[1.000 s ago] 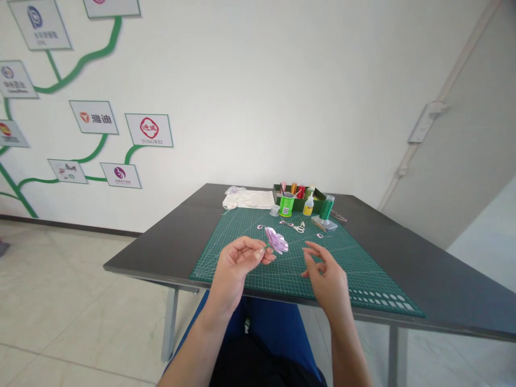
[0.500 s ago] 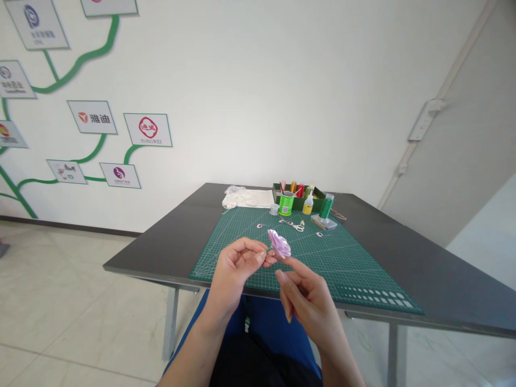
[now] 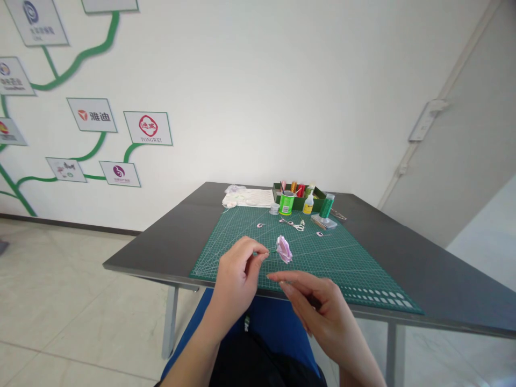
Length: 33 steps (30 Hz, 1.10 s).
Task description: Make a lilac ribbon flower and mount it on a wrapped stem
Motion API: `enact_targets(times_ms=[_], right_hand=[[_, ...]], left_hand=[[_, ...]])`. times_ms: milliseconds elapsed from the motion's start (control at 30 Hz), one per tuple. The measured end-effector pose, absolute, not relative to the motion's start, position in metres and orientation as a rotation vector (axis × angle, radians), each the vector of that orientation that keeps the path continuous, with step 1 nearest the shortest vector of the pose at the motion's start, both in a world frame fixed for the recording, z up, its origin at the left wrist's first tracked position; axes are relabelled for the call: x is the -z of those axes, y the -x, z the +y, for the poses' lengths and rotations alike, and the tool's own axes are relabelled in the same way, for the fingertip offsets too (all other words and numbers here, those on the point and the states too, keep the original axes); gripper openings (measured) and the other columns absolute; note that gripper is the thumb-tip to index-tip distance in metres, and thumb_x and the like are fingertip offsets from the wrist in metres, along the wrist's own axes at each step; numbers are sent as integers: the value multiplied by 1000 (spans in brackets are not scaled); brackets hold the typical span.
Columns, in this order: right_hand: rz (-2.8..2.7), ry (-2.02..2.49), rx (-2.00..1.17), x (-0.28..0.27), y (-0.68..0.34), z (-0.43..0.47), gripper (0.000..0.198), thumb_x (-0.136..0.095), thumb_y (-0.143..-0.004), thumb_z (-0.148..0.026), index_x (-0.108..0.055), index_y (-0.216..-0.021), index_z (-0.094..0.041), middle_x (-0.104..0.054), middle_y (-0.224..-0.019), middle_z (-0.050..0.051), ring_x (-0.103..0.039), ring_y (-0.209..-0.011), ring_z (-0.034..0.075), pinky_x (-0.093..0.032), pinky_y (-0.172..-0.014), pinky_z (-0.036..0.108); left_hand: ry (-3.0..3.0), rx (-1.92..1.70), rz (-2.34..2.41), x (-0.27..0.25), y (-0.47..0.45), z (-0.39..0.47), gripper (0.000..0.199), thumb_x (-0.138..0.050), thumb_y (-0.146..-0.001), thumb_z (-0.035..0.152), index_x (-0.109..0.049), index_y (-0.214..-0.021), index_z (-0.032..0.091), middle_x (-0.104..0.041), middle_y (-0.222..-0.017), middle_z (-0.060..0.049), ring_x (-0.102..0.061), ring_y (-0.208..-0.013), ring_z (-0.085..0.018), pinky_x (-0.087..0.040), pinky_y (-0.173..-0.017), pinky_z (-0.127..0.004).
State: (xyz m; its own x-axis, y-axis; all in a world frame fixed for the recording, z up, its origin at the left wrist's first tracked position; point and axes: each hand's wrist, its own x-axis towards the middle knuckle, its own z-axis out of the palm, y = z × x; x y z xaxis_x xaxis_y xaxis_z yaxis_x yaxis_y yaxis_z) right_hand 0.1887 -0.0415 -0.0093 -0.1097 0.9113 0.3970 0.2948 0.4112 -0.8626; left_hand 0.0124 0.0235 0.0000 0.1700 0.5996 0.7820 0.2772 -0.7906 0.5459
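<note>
My left hand (image 3: 241, 269) is closed in a pinch on the thin green stem of a lilac artificial flower (image 3: 284, 249). The flower head points to the right, with its layered petals seen edge-on above the green cutting mat (image 3: 237, 228). Just below and to the right of the bloom is my right hand (image 3: 316, 301), its index finger stretched out toward the left and its thumb a little under it. Nothing shows between those fingers, and they do not touch the flower. White-handled scissors (image 3: 298, 227) lie on the mat beyond, with small wired lilac petals (image 3: 320, 234) around them.
At the back of the black table (image 3: 169, 236) stand a green box (image 3: 318, 205) with thread spools, a bright green can (image 3: 286, 204), a glue bottle (image 3: 308, 205) and a green spool (image 3: 327, 206). White sheets (image 3: 253, 198) lie back left. A wall rises behind.
The flower has turned so its petals show more from the side, and it sits slightly lower and further right. My right hand has drawn a little down and away from it.
</note>
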Motion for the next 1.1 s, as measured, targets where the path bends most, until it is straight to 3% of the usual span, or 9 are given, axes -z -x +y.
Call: enact_targets(times_ms=[300, 500, 733, 867, 967, 1100], right_hand=[[-1869, 933, -642, -77, -210, -40, 31, -60, -103, -27, -89, -109, -15, -41, -48, -8, -35, -40, 7, -24, -41, 23], [-1986, 951, -703, -112, -216, 12, 35, -61, -102, -31, -85, -117, -12, -40, -46, -9, -35, -40, 9, -25, -43, 24], [-2004, 993, -927, -78, -222, 59, 39, -64, -100, -39, -83, -119, -12, -39, -43, -11, -33, -38, 8, -25, -45, 24], [-1974, 1085, -1089, -37, -224, 52, 41, -64, -99, -45, -83, -115, -13, -44, -46, -9, -35, -39, 9, -25, -43, 23], [-1948, 1065, -1205, -9, -226, 34, 43, -64, -101, -49, -82, -116, -14, -39, -44, -11, -32, -38, 8, -26, -43, 22], [-1847, 1024, -1306, 11, -224, 6, 47, -66, -101, -53, -80, -120, -13, -42, -46, -11, -32, -38, 7, -24, -41, 21]], left_hand=[[-2299, -1617, 764, -2, -13, 19, 21, -59, -103, 5, -65, -89, 19, -66, -83, 0, -62, -75, -14, -44, -67, -23], [-2267, -1610, 708, -5, -12, 16, 20, -61, -103, 6, -67, -88, 19, -68, -83, 0, -61, -73, -13, -43, -64, -23], [-2152, -1638, 683, -8, -8, 14, 19, -64, -102, 10, -69, -86, 19, -68, -81, -1, -60, -68, -13, -42, -59, -23], [-2022, -1696, 724, -7, -5, 17, 18, -65, -102, 15, -71, -85, 19, -69, -81, -2, -58, -66, -13, -42, -57, -23], [-1857, -1723, 753, -1, -5, 25, 17, -68, -99, 20, -73, -84, 19, -68, -81, -2, -54, -61, -11, -41, -54, -23], [-1491, -1555, 673, 10, -11, 41, 18, -80, -91, 34, -72, -85, 18, -56, -59, 5, -44, -47, -8, -32, -46, -21]])
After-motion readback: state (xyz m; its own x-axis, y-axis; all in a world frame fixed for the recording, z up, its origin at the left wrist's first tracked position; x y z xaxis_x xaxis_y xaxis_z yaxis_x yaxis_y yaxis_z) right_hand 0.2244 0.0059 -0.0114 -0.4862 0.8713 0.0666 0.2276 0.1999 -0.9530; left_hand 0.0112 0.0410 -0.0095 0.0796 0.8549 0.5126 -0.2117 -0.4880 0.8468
